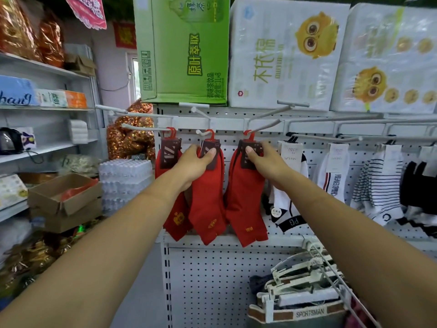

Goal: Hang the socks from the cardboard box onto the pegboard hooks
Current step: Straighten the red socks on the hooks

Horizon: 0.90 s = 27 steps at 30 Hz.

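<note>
1. Cardboard box [63,197] stands open at the left, with something red-orange inside.
2. Red socks [175,216] hang in three bunches on the pegboard [224,280] hooks [262,127].
3. Left hand [196,162] grips the middle bunch [205,200] at its dark card; right hand [264,162] grips the right bunch [246,197] likewise.
4. "SPORTSMAN" reads on a waistband [309,313] below; "PG" on a white sock [287,209].
5. Green carton [184,50] on top bears Chinese characters.

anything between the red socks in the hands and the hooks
Nothing visible. The left hand grips the middle red socks, the right hand the right red socks; their red hangers already sit on the white hooks.
</note>
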Each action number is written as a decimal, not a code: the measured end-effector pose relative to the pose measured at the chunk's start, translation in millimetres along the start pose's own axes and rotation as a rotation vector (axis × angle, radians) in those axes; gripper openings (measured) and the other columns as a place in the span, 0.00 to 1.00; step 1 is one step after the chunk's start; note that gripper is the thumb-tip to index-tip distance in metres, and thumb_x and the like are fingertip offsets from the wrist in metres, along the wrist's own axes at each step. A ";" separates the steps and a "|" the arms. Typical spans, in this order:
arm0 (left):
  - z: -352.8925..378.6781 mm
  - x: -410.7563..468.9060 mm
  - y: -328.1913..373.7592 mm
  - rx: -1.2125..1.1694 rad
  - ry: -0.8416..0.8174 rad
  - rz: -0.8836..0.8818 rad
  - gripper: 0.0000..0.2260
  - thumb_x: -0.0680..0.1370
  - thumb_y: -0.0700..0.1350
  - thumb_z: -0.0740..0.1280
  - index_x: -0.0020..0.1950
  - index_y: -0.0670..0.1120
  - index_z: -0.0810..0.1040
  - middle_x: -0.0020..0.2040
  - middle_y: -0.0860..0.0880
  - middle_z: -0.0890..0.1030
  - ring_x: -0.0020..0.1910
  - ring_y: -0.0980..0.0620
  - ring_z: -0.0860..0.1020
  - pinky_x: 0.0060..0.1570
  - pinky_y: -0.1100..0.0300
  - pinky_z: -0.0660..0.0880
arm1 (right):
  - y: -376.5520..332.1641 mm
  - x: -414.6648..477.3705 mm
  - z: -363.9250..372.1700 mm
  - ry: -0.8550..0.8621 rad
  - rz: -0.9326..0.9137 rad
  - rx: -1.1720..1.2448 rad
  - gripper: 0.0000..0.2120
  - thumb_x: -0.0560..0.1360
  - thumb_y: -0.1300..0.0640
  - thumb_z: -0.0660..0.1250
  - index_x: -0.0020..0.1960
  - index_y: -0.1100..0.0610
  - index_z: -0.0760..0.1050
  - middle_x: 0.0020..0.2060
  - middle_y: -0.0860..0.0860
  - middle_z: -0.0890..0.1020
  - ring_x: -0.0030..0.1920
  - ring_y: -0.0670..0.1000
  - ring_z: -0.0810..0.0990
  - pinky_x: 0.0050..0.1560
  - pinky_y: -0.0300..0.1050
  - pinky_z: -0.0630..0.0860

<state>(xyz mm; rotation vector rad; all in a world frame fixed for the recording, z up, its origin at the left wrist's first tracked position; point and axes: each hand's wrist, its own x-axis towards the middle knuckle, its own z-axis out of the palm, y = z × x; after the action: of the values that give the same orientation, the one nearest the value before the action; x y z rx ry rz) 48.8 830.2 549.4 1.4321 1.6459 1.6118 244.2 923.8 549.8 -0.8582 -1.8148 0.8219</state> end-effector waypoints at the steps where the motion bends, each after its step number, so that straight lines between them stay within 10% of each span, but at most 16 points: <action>1: -0.9 0.9 -0.8 0.025 -0.017 -0.007 0.24 0.82 0.55 0.66 0.73 0.44 0.69 0.69 0.45 0.77 0.66 0.47 0.77 0.68 0.47 0.74 | 0.7 -1.0 0.1 -0.026 -0.001 -0.029 0.15 0.84 0.47 0.61 0.64 0.56 0.68 0.53 0.50 0.79 0.50 0.45 0.79 0.46 0.40 0.75; 9: -0.9 -5.1 -15.1 0.089 -0.053 0.005 0.26 0.77 0.60 0.71 0.66 0.48 0.64 0.60 0.50 0.78 0.59 0.50 0.78 0.60 0.51 0.77 | 9.2 -9.7 -4.0 -0.128 0.017 -0.043 0.27 0.77 0.46 0.71 0.70 0.54 0.64 0.60 0.48 0.78 0.59 0.48 0.79 0.59 0.46 0.76; 17: 12.1 -34.7 -80.3 -0.218 -0.003 -0.079 0.17 0.69 0.46 0.81 0.55 0.50 0.81 0.49 0.53 0.87 0.42 0.60 0.85 0.35 0.67 0.80 | 56.7 -64.9 17.0 -0.173 0.112 0.154 0.27 0.72 0.52 0.78 0.67 0.54 0.73 0.58 0.48 0.83 0.55 0.45 0.83 0.48 0.36 0.81; 22: 12.4 -48.7 -114.0 -0.227 -0.102 -0.213 0.21 0.63 0.49 0.83 0.52 0.48 0.83 0.48 0.51 0.88 0.44 0.57 0.86 0.38 0.66 0.80 | 94.2 -98.0 32.4 -0.224 0.236 0.070 0.23 0.74 0.52 0.77 0.66 0.57 0.77 0.57 0.54 0.85 0.53 0.50 0.85 0.55 0.47 0.82; 27: -0.2 -50.6 -129.1 -0.257 0.018 -0.198 0.39 0.54 0.56 0.86 0.62 0.50 0.79 0.54 0.50 0.87 0.51 0.51 0.86 0.51 0.53 0.82 | 105.7 -115.5 25.8 -0.183 0.264 0.141 0.22 0.76 0.50 0.74 0.67 0.52 0.74 0.53 0.46 0.84 0.49 0.43 0.84 0.43 0.33 0.79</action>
<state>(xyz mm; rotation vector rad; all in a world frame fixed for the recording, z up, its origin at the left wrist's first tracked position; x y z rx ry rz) 20.6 813.3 414.7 1.0956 1.4754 1.6554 278.7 879.6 401.3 -0.9688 -1.7971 1.2164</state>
